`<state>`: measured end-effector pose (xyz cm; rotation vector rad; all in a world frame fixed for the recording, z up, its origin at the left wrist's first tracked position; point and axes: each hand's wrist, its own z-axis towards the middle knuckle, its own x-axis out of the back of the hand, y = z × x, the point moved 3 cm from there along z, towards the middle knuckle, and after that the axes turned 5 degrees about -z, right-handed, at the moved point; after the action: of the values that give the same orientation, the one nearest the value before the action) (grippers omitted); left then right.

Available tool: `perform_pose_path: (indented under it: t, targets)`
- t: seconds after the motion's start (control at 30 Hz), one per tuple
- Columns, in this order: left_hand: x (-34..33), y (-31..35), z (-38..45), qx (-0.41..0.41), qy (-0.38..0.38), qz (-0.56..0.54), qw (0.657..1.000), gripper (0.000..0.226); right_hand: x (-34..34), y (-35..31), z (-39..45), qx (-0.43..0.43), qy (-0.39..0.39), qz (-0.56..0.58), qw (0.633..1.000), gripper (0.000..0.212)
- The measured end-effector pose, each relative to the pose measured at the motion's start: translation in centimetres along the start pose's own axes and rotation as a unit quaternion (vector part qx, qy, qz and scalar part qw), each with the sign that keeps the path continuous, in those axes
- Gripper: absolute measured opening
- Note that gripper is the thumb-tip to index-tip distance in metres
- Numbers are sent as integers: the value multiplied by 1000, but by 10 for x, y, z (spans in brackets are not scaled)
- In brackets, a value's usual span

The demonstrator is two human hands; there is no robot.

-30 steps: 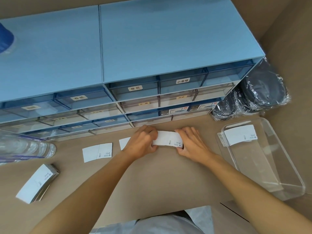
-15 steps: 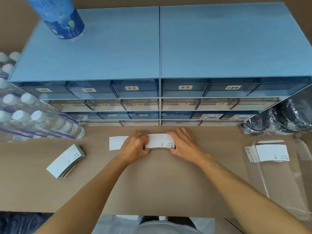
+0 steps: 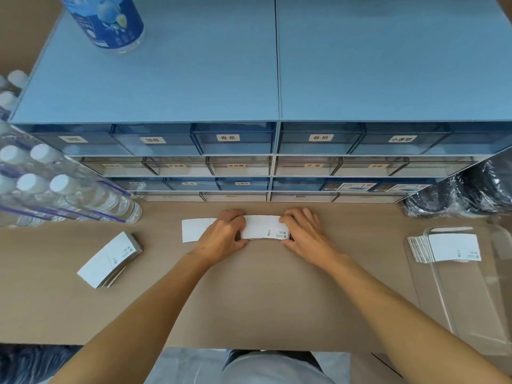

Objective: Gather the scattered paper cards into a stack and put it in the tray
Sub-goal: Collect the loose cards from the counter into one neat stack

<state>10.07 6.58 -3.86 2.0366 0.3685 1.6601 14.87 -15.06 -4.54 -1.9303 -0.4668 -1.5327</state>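
Head camera view, looking down at a brown tabletop (image 3: 249,295) in front of a wide blue drawer cabinet (image 3: 194,79). Both bare hands meet at the centre of the table, just before the cabinet's lowest drawers. The left hand (image 3: 221,234) grips the left end of a small stack of white paper cards (image 3: 263,228), and the right hand (image 3: 306,231) grips its right end, fingers curled closed around the edges. The fingertips are tucked behind the cards, so how thick the stack is cannot be told. A single loose card (image 3: 192,230) lies flat just left of the left hand, its right part hidden under that hand. Further left, nearer the viewer, a second pile of cards (image 3: 109,259) rests at an angle, fanned slightly at its edge. At the far right sits a clear plastic tray (image 3: 471,300), hard to make out because it is transparent and cut off by the frame; a fanned bundle of cards (image 3: 446,248) rests at its far end. Shrink-wrapped water bottles (image 3: 55,187) lie at the left, partly cut off. A blue-labelled bottle (image 3: 108,20) stands on the cabinet, its top out of frame. Dark items in crinkled plastic (image 3: 468,189) sit at the right edge; what they are is unclear.
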Motion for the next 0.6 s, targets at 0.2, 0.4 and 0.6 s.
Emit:
perform_pose_path:
  t: [0.2, 0.4, 0.6]
  targets:
    - [1, -2, 3, -26, 4, 11, 1000, 25, 3, -2, 2, 8, 0, -13, 1000, 45]
    - [4, -2, 8, -57, 5, 31, 998, 25, 6, -4, 6, 8, -6, -28, 1000, 48]
    - [31, -19, -12, -37, 21, 17, 999, 30, 14, -31, 21, 26, 9, 1, 1000, 52]
